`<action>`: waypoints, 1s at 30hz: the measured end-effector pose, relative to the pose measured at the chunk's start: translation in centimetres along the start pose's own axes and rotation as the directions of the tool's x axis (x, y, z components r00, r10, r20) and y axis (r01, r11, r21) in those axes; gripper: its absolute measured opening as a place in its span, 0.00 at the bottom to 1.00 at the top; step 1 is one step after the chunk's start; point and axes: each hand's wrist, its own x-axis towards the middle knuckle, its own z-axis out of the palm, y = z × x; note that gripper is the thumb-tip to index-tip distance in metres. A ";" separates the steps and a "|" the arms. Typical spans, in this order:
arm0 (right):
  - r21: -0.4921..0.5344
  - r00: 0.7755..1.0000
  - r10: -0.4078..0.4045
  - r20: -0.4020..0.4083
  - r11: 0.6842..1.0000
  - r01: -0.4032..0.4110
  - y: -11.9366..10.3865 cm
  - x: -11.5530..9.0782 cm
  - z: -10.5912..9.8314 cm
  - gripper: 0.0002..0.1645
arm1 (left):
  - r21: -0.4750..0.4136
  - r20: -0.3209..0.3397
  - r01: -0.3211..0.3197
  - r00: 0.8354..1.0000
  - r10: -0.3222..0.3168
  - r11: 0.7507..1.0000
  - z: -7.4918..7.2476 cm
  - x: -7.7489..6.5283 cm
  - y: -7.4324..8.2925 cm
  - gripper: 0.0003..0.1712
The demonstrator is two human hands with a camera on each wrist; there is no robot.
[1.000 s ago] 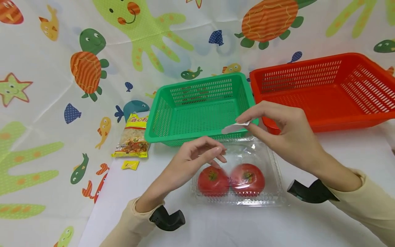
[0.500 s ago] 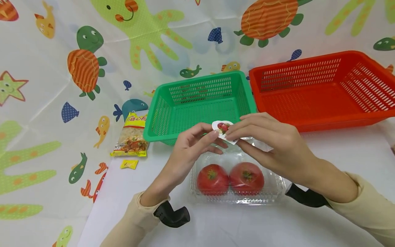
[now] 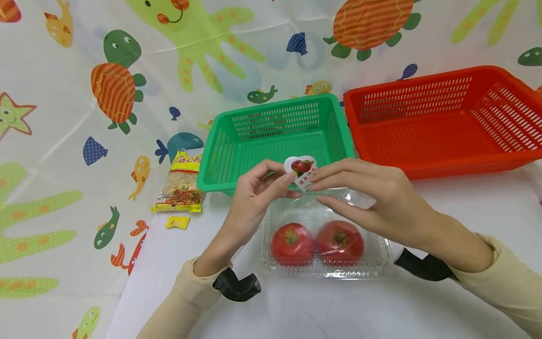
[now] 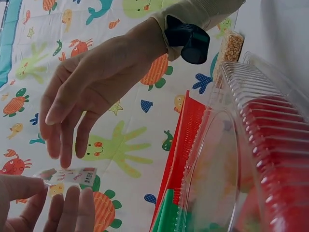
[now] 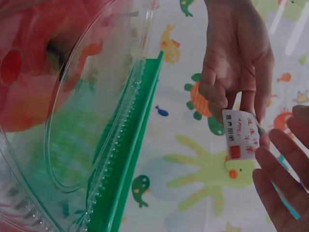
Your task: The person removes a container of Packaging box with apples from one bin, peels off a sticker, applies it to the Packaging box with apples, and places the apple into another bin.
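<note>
In the head view my left hand (image 3: 262,190) pinches a small white fruit label (image 3: 302,170) between thumb and finger. The label has a heart-shaped top, a picture of red fruit and red print. My right hand (image 3: 372,197) is at the label's right edge, fingers extended and thumb held apart below. Beneath both hands sits a clear plastic clamshell box (image 3: 377,252), lid down, with two round red fruits (image 3: 292,245) inside. The right wrist view shows the printed label (image 5: 241,135) in the left hand's fingertips, with the right hand's fingers (image 5: 275,183) spread beside it.
Behind the box stand a green plastic basket (image 3: 275,186) and, to its right, a larger red basket (image 3: 444,167). On the left lie a yellow-topped food bag (image 3: 182,183) and a small yellow packet (image 3: 177,222). A cartoon-printed cloth (image 3: 237,47) hangs behind.
The label has passed from my right hand's pinch to my left hand, and its printed face has turned into view. My right thumb has parted from it.
</note>
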 end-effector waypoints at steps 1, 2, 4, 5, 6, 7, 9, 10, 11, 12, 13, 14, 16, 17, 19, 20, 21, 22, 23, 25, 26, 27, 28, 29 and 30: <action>0.002 1.000 0.013 -0.011 1.000 -0.013 0.0 0.0 -0.1 0.30 | 0.000 0.002 -0.002 1.000 0.002 1.000 0.0 0.0 0.0 0.07; 0.005 0.999 0.032 -0.020 0.999 -0.032 0.0 0.1 -0.2 0.29 | 0.000 0.006 -0.006 1.000 0.006 1.000 0.0 0.1 -0.1 0.07; 0.020 0.996 0.079 -0.042 0.997 -0.078 -0.1 0.2 -0.2 0.22 | 0.011 0.013 -0.017 1.000 0.017 1.000 0.0 0.1 -0.1 0.07; 0.038 0.993 0.109 -0.047 0.993 -0.108 -0.1 0.3 -0.2 0.19 | 0.022 0.018 -0.025 1.000 0.024 0.999 0.1 0.1 -0.2 0.07; 0.062 0.988 0.146 -0.043 0.988 -0.143 -0.1 0.3 -0.1 0.18 | 0.030 0.023 -0.030 0.999 0.029 0.999 0.2 0.0 -0.2 0.08; 0.094 0.983 0.182 -0.036 0.980 -0.178 -0.1 0.3 0.0 0.20 | 0.041 0.029 -0.037 0.999 0.035 0.998 0.2 0.0 -0.3 0.08; 0.162 0.967 0.253 -0.013 0.955 -0.248 0.0 0.1 0.2 0.27 | 0.059 0.044 -0.051 0.998 0.048 0.997 0.4 -0.1 -0.4 0.08; 0.187 0.956 0.292 0.002 0.940 -0.287 0.1 -0.1 0.2 0.28 | 0.065 0.054 -0.057 0.997 0.054 0.996 0.5 -0.1 -0.4 0.08; 0.216 0.946 0.325 0.014 0.922 -0.320 0.1 -0.2 0.3 0.28 | 0.065 0.065 -0.063 0.996 0.058 0.996 0.5 -0.1 -0.4 0.08; 0.236 0.934 0.358 0.024 0.905 -0.353 0.2 -0.4 0.3 0.27 | 0.066 0.077 -0.067 0.995 0.062 0.996 0.6 -0.1 -0.5 0.08; 0.250 0.923 0.384 0.036 0.890 -0.381 0.3 -0.5 0.4 0.27 | 0.067 0.090 -0.074 0.994 0.067 0.995 0.6 -0.2 -0.6 0.08; 0.261 0.912 0.408 0.049 0.876 -0.406 0.4 -0.6 0.3 0.26 | 0.064 0.103 -0.077 0.992 0.071 0.995 0.6 -0.2 -0.7 0.08; 0.277 0.886 0.456 0.081 0.844 -0.459 0.4 -0.8 0.2 0.25 | 0.057 0.129 -0.082 0.989 0.074 0.995 0.5 -0.2 -0.8 0.08; 0.290 0.875 0.474 0.100 0.827 -0.481 0.5 -0.9 0.2 0.23 | 0.050 0.141 -0.079 0.987 0.071 0.996 0.5 -0.3 -0.9 0.08; 0.303 0.858 0.493 0.144 0.803 -0.513 0.6 -1.0 0.1 0.19 | 0.041 0.162 -0.068 0.985 0.061 0.997 0.4 -0.3 -1.2 0.08; 0.315 0.852 0.497 0.162 0.792 -0.522 0.6 -1.1 0.1 0.17 | 0.036 0.170 -0.058 0.984 0.052 0.998 0.4 -0.4 -1.2 0.08; 0.325 0.849 0.497 0.179 0.784 -0.528 0.6 -1.2 0.1 0.15 | 0.036 0.178 -0.051 0.983 0.043 0.998 0.4 -0.4 -1.3 0.08; 0.336 0.850 0.492 0.191 0.780 -0.527 0.7 -1.3 0.1 0.13 | 0.040 0.185 -0.042 0.982 0.034 0.998 0.4 -0.4 -1.4 0.08; 0.343 0.851 0.484 0.202 0.779 -0.524 0.7 -1.4 0.2 0.12 | 0.047 0.191 -0.032 0.981 0.022 0.998 0.4 -0.5 -1.5 0.08; 0.351 0.853 0.473 0.219 0.778 -0.521 0.9 -1.8 0.3 0.13 | 0.093 0.197 -0.026 0.980 0.007 0.995 0.4 -0.6 -1.6 0.08; 0.347 0.852 0.471 0.229 0.778 -0.524 1.0 -1.9 0.3 0.13 | 0.120 0.199 -0.025 0.980 0.000 0.993 0.4 -0.7 -1.7 0.07; 0.341 0.848 0.473 0.239 0.777 -0.530 1.0 -2.0 0.4 0.13 | 0.145 0.202 -0.023 0.979 -0.007 0.989 0.4 -0.7 -1.8 0.07; 0.333 0.843 0.476 0.249 0.776 -0.536 1.1 -2.2 0.5 0.13 | 0.168 0.204 -0.018 0.979 -0.016 0.986 0.4 -0.8 -1.8 0.07; 0.325 0.836 0.482 0.261 0.772 -0.547 1.2 -2.3 0.6 0.13 | 0.189 0.207 -0.014 0.978 -0.025 0.982 0.4 -0.8 -2.0 0.07; 0.314 0.829 0.490 0.272 0.769 -0.557 1.3 -2.4 0.7 0.13 | 0.205 0.209 -0.006 0.977 -0.037 0.979 0.5 -0.9 -2.0 0.08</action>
